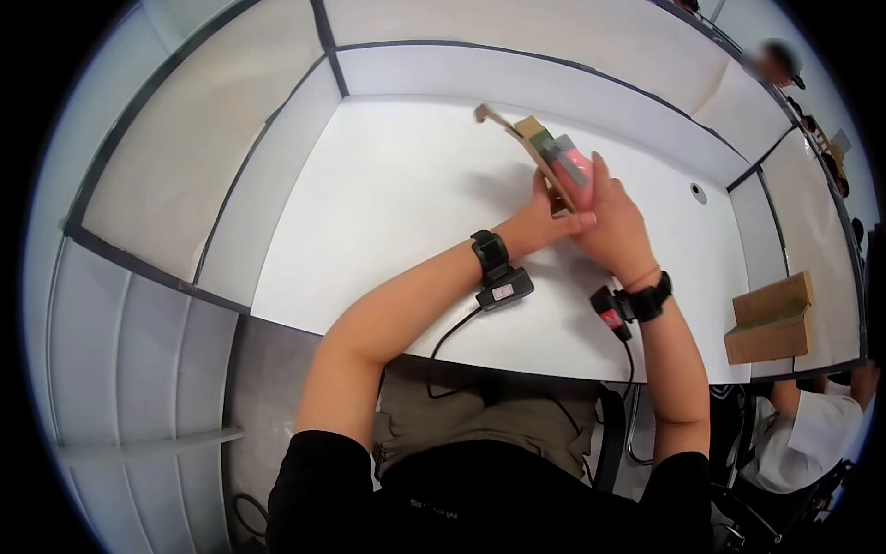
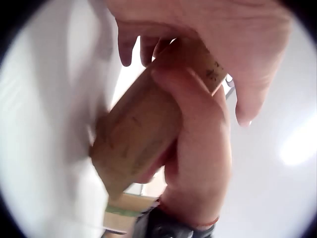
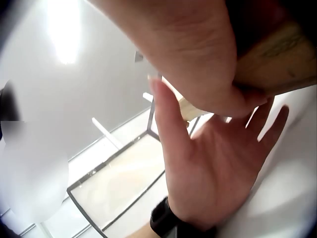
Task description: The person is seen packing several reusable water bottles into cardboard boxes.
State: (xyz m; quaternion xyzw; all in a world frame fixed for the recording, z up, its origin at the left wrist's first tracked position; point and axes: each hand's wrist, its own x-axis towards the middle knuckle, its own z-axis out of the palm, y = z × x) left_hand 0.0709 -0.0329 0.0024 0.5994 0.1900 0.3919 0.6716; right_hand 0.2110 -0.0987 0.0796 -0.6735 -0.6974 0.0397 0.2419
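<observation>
A small cardboard box with a raised flap is held above the white table, tilted. A glossy pink thing with a grey strip across it shows at the box's side; its kind is unclear. My right hand grips the box, its thumb lying across the brown cardboard in the left wrist view. On the other side, my left hand is at the box's near end. Its fingers are spread and fairly straight in the right wrist view, thumb out, palm toward the box.
An open cardboard box with green inside stands at the table's right front. Low partition panels enclose the table's back and sides. Cables run from both wrist cameras. Another person sits beyond the right panel.
</observation>
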